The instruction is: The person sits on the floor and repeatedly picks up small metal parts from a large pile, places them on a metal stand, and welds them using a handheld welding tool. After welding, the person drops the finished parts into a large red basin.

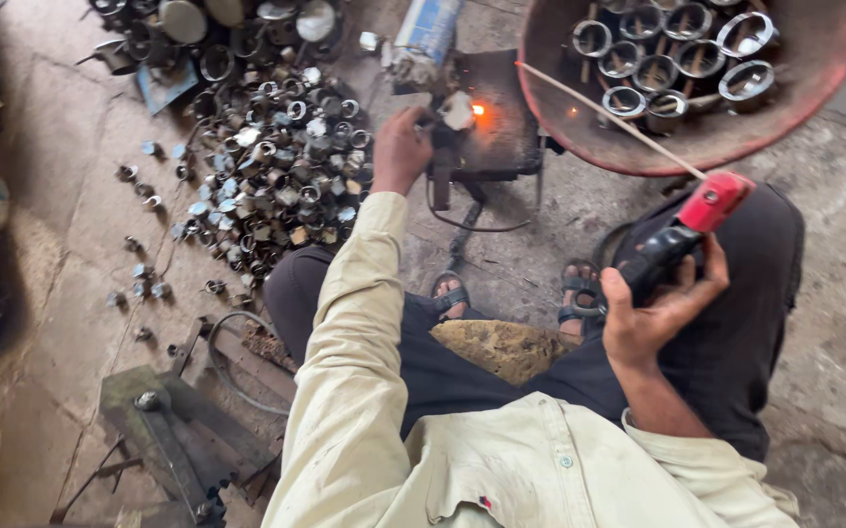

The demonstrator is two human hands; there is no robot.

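While the right hand [653, 308] wraps its fingers [702, 284] around the black grip of the electrode holder [682, 235], whose red head clamps a thin welding rod [599, 110] slanting up and away over the rust-red metal basin [707, 147], the left hand [399, 152] reaches forward to the dark steel work plate [496, 127], fingers curled shut on a small dark clamp or part just beside the glowing orange weld spot [479, 110]; exactly what they pinch cannot be told. The holder looks rigid and moderately heavy at its head, best held low on the insulated grip as it is now, well back from the red clamp. The rod is stiff but slender and likely whippy at its far tip, and brittle in its coating. The workpiece [459, 110] beyond the left fingertips is small, hard metal, probably hot near the glow, so any hold belongs on the side away from it. Left of the left hand lies a heap of short metal rings [281, 171] on the floor; more rings [672, 54] stand packed in the basin beyond the right fingers.
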